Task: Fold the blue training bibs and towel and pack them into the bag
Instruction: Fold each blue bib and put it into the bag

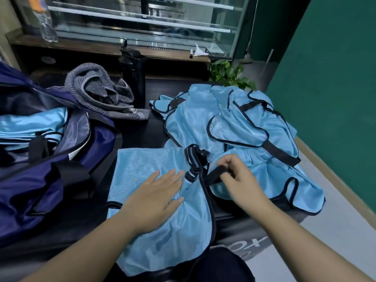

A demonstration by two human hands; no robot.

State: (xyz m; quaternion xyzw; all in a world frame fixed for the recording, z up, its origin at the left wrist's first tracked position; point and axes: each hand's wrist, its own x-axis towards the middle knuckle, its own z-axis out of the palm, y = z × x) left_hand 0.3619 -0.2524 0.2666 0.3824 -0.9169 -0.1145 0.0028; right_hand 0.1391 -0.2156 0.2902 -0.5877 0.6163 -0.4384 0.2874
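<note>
So we're mid-fold on one of the bibs here. The bib we're working on (pixel 162 210) is spread on the dark table (pixel 142 137) right in front of us, between the navy bag (pixel 67 159) on the left and the heap of unfolded bibs (pixel 244 131) on the right. Our left hand (pixel 156 198) lies flat on it, fingers straight and spread, pinning the fabric down. Our right hand (pixel 240 178) has its fingers curled and is pinching the black elastic side strap (pixel 215 176) at the bib's right edge, near the bunched striped bit at the top. Looks to us like the step is tidying that strap and getting ready to fold the right side over, not packing yet. The bag is open, and some folded light blue fabric (pixel 32 123) is already sitting inside it, so a few bibs seem done. The grey towel (pixel 101 92) is crumpled at the back of the table, just beside the bag, untouched as far as we can tell. Next move probably needs the strap tucked in flat so it doesn't stick out, the left palm holding the slippery mesh steady while the right brings the edge across. This stuff slides easily, so pressing the crease down before lifting it toward the bag seems smart. Plenty of the pile is left after this one.
</note>
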